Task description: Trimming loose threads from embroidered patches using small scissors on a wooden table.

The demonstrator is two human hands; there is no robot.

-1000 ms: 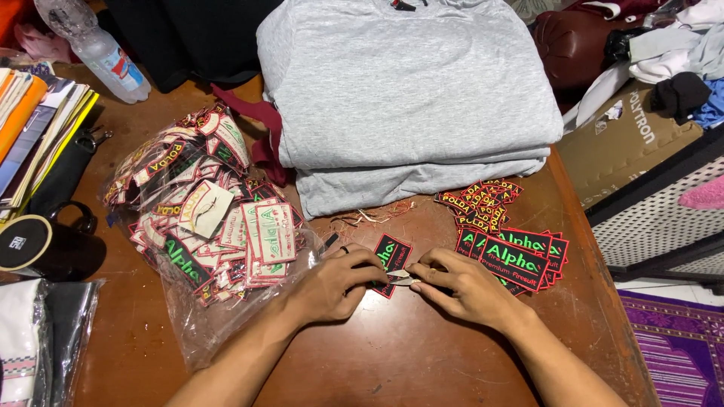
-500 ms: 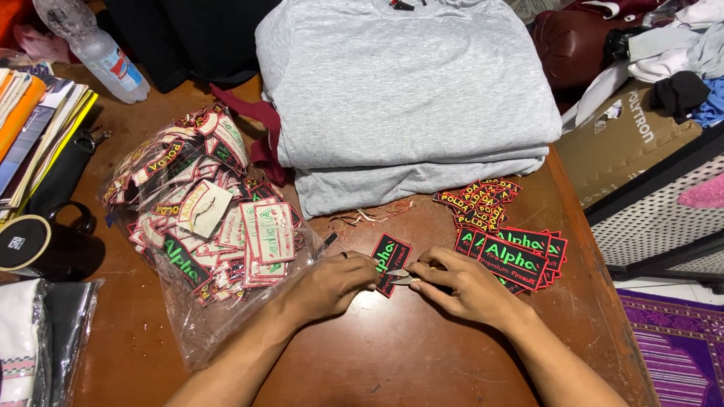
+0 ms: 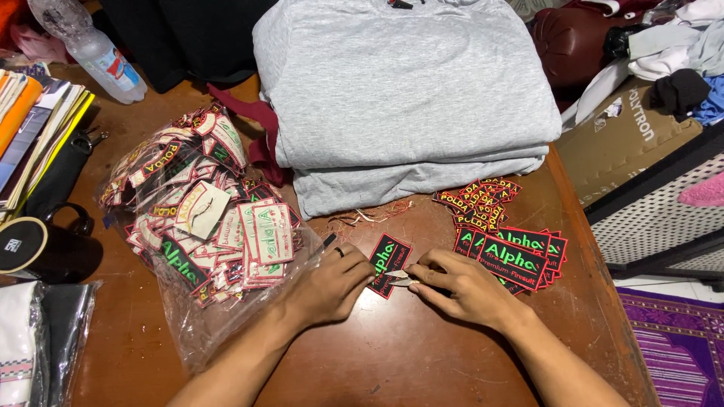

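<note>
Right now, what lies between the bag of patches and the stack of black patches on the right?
In the head view: both hands, left hand and right hand, holding one black patch.

bag of patches [image 3: 200, 226] left of folded shirts [image 3: 407, 98] on table [image 3: 407, 354].

We see counter [image 3: 422, 354]: glossy brown wood | shirts [image 3: 407, 98] on its far side: matt grey cloth | patch [image 3: 390, 264]: embroidered cloth | bag [image 3: 204, 226] left of shirts: clear shiny plastic
</note>
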